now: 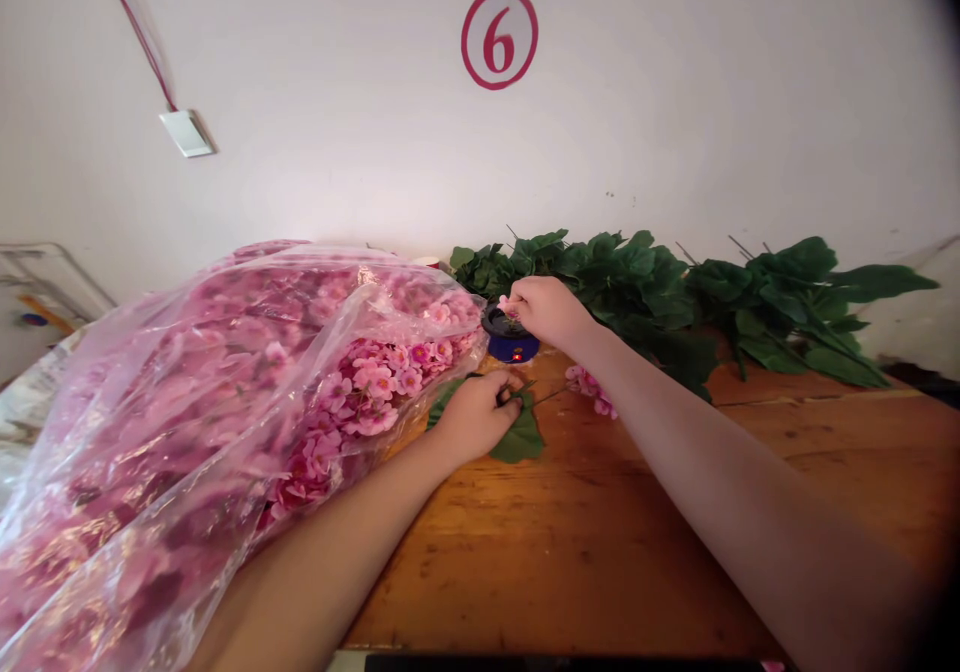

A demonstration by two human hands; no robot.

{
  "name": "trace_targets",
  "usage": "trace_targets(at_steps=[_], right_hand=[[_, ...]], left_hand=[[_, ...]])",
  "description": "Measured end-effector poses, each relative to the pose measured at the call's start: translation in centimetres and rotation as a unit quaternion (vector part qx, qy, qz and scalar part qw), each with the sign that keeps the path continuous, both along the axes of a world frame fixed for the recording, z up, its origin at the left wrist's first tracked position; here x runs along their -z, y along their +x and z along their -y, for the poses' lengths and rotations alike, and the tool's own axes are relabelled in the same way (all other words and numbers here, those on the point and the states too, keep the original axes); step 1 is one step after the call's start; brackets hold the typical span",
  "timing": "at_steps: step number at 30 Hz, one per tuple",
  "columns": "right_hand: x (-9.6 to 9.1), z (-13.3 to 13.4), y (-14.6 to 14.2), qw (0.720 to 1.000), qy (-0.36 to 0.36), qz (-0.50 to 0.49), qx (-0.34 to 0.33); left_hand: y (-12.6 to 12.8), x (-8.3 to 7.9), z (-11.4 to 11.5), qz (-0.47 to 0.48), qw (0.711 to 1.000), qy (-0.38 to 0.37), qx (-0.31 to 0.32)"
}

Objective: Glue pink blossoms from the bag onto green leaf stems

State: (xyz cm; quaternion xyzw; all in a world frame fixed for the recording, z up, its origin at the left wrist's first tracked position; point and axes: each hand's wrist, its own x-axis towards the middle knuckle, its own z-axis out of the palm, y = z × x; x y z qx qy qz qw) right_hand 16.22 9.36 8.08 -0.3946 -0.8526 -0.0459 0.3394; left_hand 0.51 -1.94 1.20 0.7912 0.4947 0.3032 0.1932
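My right hand (546, 310) pinches an artificial pink flower (505, 304) over a small round pot (513, 348), black on top and blue below, with a red light on its front. Whether the flower touches the pot's contents, I cannot tell. Nearer to me, my left hand (480, 414) is closed around the stem of a green artificial leaf (521, 439), whose blade spreads under the fingers. Another pink flower cluster (591, 392) lies on the table beside my right forearm, and a thin stem points from it toward my left hand.
A large clear plastic bag (187, 382) full of pink artificial flowers (375, 382) covers the left side. Green leaf bunches (630, 282) are heaped along the wall at the back right. The wooden table (555, 552) ends at a front edge close to me.
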Motion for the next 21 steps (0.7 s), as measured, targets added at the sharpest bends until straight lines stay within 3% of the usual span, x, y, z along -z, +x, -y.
trace_targets(at_steps=[9, 21], right_hand=[[-1.5, 0.8, 0.2, 0.997, 0.027, -0.068, -0.012], [-2.1, 2.5, -1.0, 0.998, -0.035, 0.033, 0.03]], left_hand=[[0.0, -0.1, 0.1, 0.008, 1.0, -0.004, 0.003], [0.1, -0.4, 0.2, 0.015, 1.0, -0.008, -0.001]])
